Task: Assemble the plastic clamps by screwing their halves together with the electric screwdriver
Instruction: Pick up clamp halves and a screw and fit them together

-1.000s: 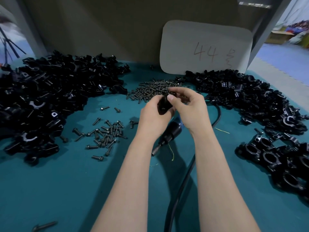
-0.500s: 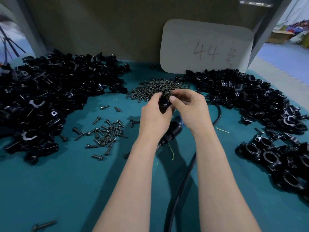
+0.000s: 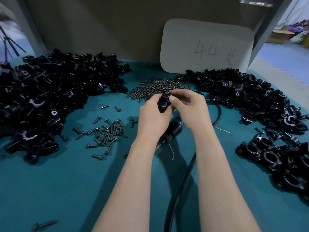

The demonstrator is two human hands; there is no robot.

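The clamp stays gripped by the left hand, pinched closer by the right hand; fitting is judged unfinished

One head-worn wide-angle view looks forward and down from the near edge of the table toward the back wall. The left hand and right hand sit centre-frame at close range.
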